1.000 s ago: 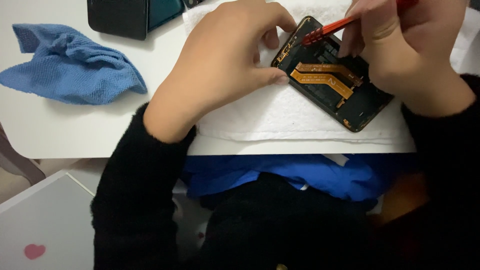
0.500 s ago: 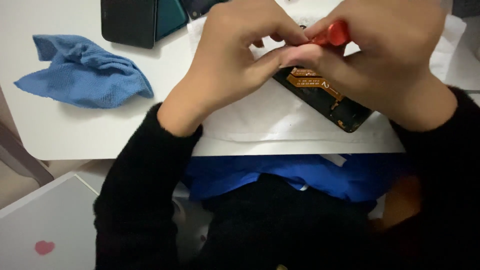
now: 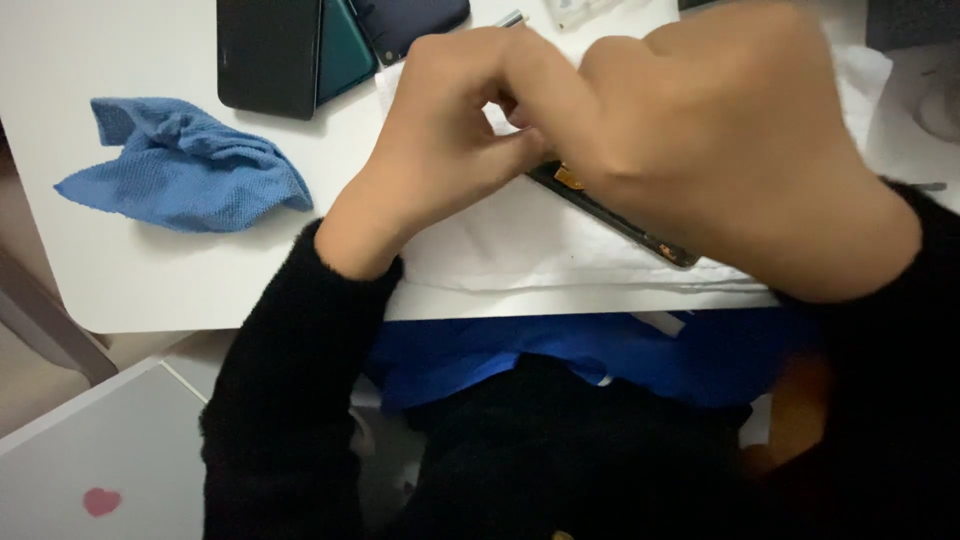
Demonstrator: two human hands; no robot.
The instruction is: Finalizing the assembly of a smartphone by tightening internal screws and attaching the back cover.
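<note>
Lying diagonally, opened phone (image 3: 640,228), both hands (image 3: 700,150) covering

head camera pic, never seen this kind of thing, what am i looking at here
The camera sits on a person's head and looks down at their own two bare hands; there is no machine. The left hand and right hand meet over an opened phone, mostly hidden beneath them, which lies on a white towel on a white table. Their grip is closed at the phone, but what the fingers pinch cannot be seen. To the left lies a crumpled blue cloth. At the top edge lie more dark phones.
</note>
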